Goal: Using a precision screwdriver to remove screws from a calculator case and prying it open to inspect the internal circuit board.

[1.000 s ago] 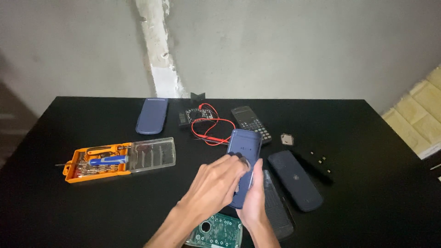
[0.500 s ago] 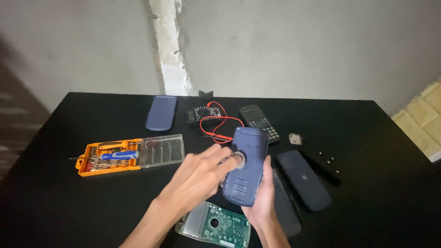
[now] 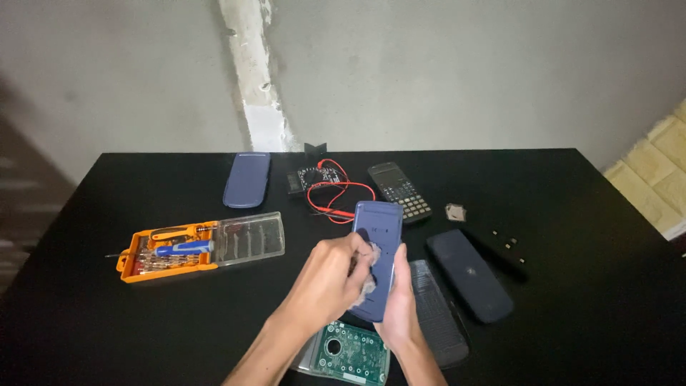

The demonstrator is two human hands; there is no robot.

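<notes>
Black table (image 3: 107, 329); right hand (image 3: 399, 314) grips blue calculator shell (image 3: 375, 257) from beneath; left hand (image 3: 332, 275) curled against its face.

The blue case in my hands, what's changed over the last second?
Little. The right hand still holds the blue case from below; the left hand now presses a small crumpled wad against its face. The green circuit board, orange tool kit and calculator lie where they were.

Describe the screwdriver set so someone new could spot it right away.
On the black table, look left of the two hands. The screwdriver set is a flat orange case under a clear lid, with a blue-handled driver inside. Everything else around it is dark blue or black; it is the only orange thing.
</notes>
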